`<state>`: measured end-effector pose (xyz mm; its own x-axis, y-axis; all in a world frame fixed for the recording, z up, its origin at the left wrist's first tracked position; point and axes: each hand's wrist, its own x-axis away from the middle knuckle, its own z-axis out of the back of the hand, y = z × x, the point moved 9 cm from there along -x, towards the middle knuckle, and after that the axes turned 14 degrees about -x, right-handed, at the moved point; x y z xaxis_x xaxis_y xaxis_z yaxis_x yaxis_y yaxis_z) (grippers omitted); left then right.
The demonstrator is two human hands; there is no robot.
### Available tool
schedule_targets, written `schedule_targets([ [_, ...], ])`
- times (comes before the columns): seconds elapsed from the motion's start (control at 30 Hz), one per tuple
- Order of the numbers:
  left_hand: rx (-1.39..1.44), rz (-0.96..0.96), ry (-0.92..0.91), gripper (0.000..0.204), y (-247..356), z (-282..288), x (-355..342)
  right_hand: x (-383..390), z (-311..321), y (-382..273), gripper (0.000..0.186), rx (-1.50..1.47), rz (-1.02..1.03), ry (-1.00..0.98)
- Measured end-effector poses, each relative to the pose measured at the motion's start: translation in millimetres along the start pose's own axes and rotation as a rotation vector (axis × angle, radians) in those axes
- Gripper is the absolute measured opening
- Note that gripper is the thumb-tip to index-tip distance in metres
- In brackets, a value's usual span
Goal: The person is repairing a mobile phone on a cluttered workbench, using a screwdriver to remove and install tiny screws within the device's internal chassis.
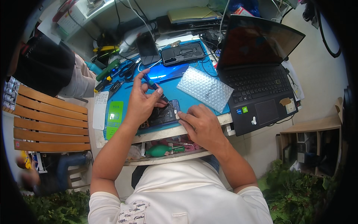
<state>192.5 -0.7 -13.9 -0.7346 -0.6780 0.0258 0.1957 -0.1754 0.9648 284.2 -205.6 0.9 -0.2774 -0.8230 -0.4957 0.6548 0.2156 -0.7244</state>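
My left hand (pixel 141 100) grips a blue-handled screwdriver (pixel 153 86), its tip angled down onto an opened phone (pixel 164 114) that lies on the blue work mat (pixel 179 84). My right hand (pixel 201 125) rests at the mat's front edge, fingertips pressing the phone's right side to steady it. The phone's dark inner parts show between the two hands.
A sheet of bubble wrap (pixel 205 89) lies right of the phone. An open black laptop (pixel 257 74) fills the right side. A dark phone case (pixel 182 53), a black phone (pixel 147 48) and hand tools (pixel 112 71) sit at the back. A wooden bench (pixel 48 123) and another person (pixel 44 63) are to the left.
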Motion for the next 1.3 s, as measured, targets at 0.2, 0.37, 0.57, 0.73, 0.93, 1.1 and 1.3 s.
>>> schedule_targets([
  [0.2,-0.010,-0.002,0.024,0.082,0,1,1,0,0,0,0.021,-0.004,0.005,0.003],
  [0.37,0.006,0.001,0.021,0.082,0,1,2,0,0,1,0.021,-0.009,0.004,0.007],
  [0.57,-0.016,-0.016,0.021,0.082,1,1,2,0,0,0,0.021,-0.004,0.008,0.011],
  [0.73,-0.079,-0.084,0.044,0.080,11,-1,9,0,0,1,0.021,-0.008,0.011,0.010],
  [0.93,-0.340,-0.352,0.131,0.078,31,-5,28,0,1,1,0.021,-0.011,0.010,0.009],
  [1.1,-0.623,-0.732,0.208,0.071,49,-14,47,0,0,0,0.022,-0.011,0.016,0.010],
  [1.3,-0.641,-0.892,0.003,0.072,76,-25,48,0,0,2,0.021,-0.008,0.005,0.008],
])
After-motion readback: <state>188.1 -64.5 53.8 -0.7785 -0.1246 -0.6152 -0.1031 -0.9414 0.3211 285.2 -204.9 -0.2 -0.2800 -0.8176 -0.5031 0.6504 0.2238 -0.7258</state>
